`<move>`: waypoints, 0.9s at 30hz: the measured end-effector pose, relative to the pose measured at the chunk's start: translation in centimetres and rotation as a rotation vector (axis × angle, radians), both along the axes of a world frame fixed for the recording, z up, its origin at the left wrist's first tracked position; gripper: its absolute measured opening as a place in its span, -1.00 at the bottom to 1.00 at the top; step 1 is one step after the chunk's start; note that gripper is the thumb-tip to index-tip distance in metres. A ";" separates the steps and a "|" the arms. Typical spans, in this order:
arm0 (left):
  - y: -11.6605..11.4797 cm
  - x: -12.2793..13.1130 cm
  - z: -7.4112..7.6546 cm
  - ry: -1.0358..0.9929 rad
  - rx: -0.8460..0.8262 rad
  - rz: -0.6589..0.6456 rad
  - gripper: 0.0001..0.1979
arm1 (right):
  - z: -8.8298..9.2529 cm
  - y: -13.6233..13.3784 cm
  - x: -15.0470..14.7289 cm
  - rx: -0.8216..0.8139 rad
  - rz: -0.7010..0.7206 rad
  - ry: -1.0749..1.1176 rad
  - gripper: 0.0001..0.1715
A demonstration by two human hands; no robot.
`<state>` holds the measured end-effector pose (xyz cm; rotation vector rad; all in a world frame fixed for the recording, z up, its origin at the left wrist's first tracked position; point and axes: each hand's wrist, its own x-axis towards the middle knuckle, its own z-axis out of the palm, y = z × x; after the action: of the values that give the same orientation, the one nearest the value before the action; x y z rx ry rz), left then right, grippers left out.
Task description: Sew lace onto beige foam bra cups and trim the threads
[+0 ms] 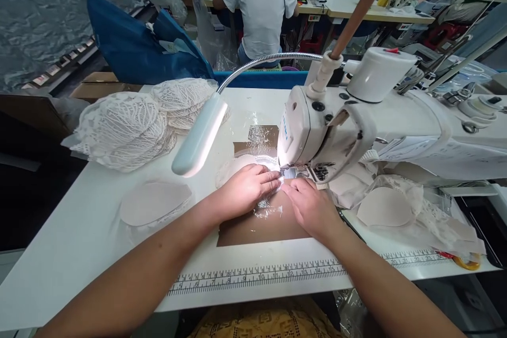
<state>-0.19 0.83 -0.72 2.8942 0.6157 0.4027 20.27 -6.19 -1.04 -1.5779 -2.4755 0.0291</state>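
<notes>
A white JUKI sewing machine (303,124) stands over the table, its needle area brightly lit. My left hand (250,187) lies on a white lace-edged fabric piece (233,166) just left of the presser foot, fingers stretched out flat. Close to the front of the foot, my right hand (307,200) has its fingers pressed together at the edge of the fabric; what lies between them is hidden. Under both hands is brown tape or sheet (253,229) stuck on the tabletop. A pale oval cup piece (156,203) rests left of my left forearm.
Stacks of white lace pieces (122,129) sit at the back left. A lamp (200,134) on a bent neck hangs over the table. More cup pieces (386,206) and lace lie right. A ruler strip (261,277) runs along the front edge. A person (257,5) sits ahead.
</notes>
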 end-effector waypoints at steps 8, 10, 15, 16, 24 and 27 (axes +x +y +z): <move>1.5 0.1 0.0 -0.020 0.013 0.010 -0.66 | -0.3 0.4 -0.4 -0.060 -0.104 -0.033 -0.47; 1.7 0.1 -0.2 -0.022 0.022 0.029 -0.64 | -0.4 0.2 -0.3 -0.042 -0.089 0.001 -0.50; 2.0 0.0 -0.6 -0.014 0.027 0.054 -0.58 | -0.4 -0.7 0.1 0.012 0.138 0.129 -0.69; 2.1 0.0 -0.7 -0.012 0.026 0.056 -0.59 | -0.3 -0.9 0.2 0.003 0.179 0.147 -0.71; 1.8 -0.2 -0.2 0.037 0.060 0.109 -0.60 | 1.1 -1.8 0.1 -0.336 0.577 0.450 -0.81; 1.1 -0.1 0.5 0.090 0.081 0.173 -0.67 | 1.0 -1.8 0.3 -0.359 0.511 0.613 -0.71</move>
<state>-0.29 1.90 -0.22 2.9590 0.8890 0.3278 20.59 -7.94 -0.04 -0.7951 -2.3451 0.9246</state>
